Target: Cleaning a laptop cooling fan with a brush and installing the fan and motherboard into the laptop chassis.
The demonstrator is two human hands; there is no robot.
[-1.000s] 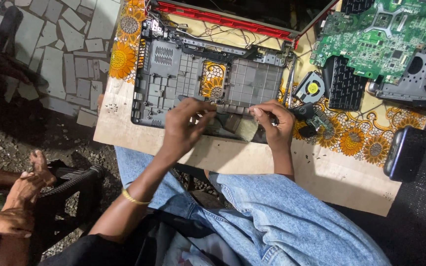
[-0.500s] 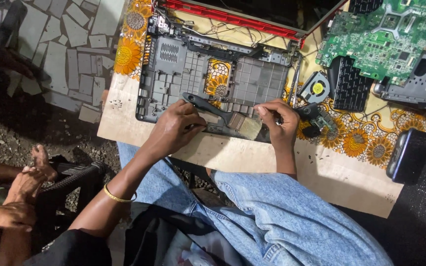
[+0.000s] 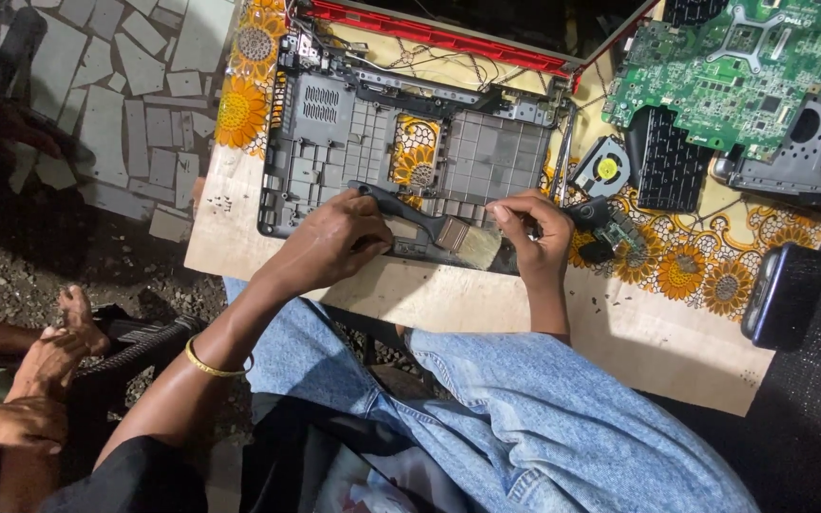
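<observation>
A grey plastic laptop base shell, stripped of its parts, lies on a board covered by a flowered cloth. My left hand grips the black handle of a flat paintbrush. The brush lies across the shell's near edge with its pale bristles pointing right. My right hand rests just right of the bristles, fingers curled on the shell's near right corner. A yellow bangle circles my left wrist.
A red laptop lid edge lies behind the shell. To the right are a green circuit board, a small fan, a black ribbed part and a black device. Another person's hands rest at lower left.
My left hand has lifted the paintbrush into view and swung its bristles right, towards my right hand. My right hand stays at the shell's near right corner.
</observation>
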